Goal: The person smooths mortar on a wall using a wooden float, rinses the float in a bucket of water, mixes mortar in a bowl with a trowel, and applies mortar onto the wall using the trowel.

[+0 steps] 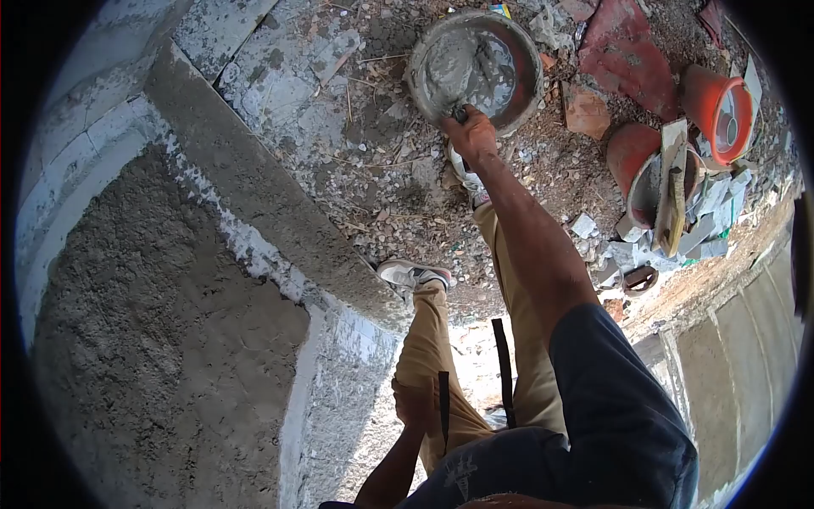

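Note:
A round basin (538,85) of wet grey mortar (462,72) stands on the rubble ground at the top centre. My right hand (472,136) reaches to the basin's near rim, its fingers closed around a dark handle (462,110); the rest of that tool is hard to tell from the mortar. Lower down, my left hand (412,402) rests against my left trouser leg (432,348) near the knee. Its fingers are mostly hidden, so whether it is open or closed does not show.
Two orange-red buckets (632,157) (699,102) stand at the right, one with a wooden board (674,182) across it. Tile pieces (712,225) and a brick chunk (585,110) lie nearby. A low wall edge (254,178) runs diagonally beside a mortar-coated surface (170,339) at left.

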Demonstrator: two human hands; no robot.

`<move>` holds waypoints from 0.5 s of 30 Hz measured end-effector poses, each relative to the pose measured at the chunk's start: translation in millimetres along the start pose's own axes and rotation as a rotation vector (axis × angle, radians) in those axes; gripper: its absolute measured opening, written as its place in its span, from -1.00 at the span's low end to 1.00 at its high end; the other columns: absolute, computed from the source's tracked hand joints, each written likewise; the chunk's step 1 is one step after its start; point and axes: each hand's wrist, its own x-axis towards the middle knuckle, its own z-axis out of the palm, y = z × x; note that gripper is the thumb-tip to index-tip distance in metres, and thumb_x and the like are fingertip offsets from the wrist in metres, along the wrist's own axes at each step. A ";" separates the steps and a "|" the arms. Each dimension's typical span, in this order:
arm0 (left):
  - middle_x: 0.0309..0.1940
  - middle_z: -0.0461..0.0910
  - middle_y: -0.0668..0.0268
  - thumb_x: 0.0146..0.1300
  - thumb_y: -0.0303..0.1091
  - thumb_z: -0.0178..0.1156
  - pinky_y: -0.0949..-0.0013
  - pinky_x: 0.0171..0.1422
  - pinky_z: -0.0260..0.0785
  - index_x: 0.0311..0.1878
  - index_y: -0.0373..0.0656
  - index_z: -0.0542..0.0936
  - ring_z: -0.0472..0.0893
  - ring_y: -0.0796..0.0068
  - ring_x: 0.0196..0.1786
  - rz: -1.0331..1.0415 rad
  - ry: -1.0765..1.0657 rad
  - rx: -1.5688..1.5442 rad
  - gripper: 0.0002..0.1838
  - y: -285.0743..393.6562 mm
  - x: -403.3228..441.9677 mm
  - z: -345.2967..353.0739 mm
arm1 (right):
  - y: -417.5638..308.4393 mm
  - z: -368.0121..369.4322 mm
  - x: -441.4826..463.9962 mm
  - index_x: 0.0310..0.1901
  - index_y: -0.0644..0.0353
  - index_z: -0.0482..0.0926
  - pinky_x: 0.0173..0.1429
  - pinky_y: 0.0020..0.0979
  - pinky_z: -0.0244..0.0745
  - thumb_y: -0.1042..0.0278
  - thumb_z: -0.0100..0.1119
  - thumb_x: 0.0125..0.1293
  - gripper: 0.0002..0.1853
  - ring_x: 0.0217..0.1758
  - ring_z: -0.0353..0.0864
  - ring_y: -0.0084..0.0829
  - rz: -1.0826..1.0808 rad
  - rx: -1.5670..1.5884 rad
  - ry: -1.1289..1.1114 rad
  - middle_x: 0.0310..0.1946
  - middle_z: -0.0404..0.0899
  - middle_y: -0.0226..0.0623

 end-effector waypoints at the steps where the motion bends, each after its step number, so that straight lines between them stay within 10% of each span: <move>1: 0.12 0.52 -0.14 0.06 0.25 0.40 -0.06 0.27 0.45 0.44 -0.21 0.13 0.59 -0.16 0.16 0.004 0.001 -0.003 0.07 1.7 2.5 -0.3 | 8.6 -1.5 -1.8 0.02 0.16 0.61 -0.09 -0.26 0.59 0.10 0.28 0.24 -0.60 -0.22 0.70 -0.25 0.049 0.176 -0.086 -0.25 0.69 -0.16; 5: 0.13 0.51 -0.14 0.05 0.25 0.40 -0.07 0.28 0.44 0.44 -0.22 0.13 0.58 -0.17 0.16 0.020 0.009 0.012 0.08 -8.1 10.5 0.1 | 45.6 -28.4 -19.7 -0.14 0.24 0.58 -0.45 -0.41 0.44 0.23 0.36 0.20 -0.70 -0.58 0.47 -0.55 0.033 0.626 -0.277 -0.56 0.54 -0.43; 15: 0.19 0.48 -0.16 0.21 0.23 0.27 -0.06 0.27 0.42 0.43 -0.30 0.21 0.56 -0.17 0.19 0.057 0.040 -0.114 -0.05 -30.5 37.4 -9.4 | 16.5 -74.3 -64.2 -0.03 0.18 0.53 -0.51 -0.52 0.26 0.39 0.17 0.30 -0.78 -0.60 0.36 -0.65 -0.186 0.499 -0.212 -0.55 0.43 -0.53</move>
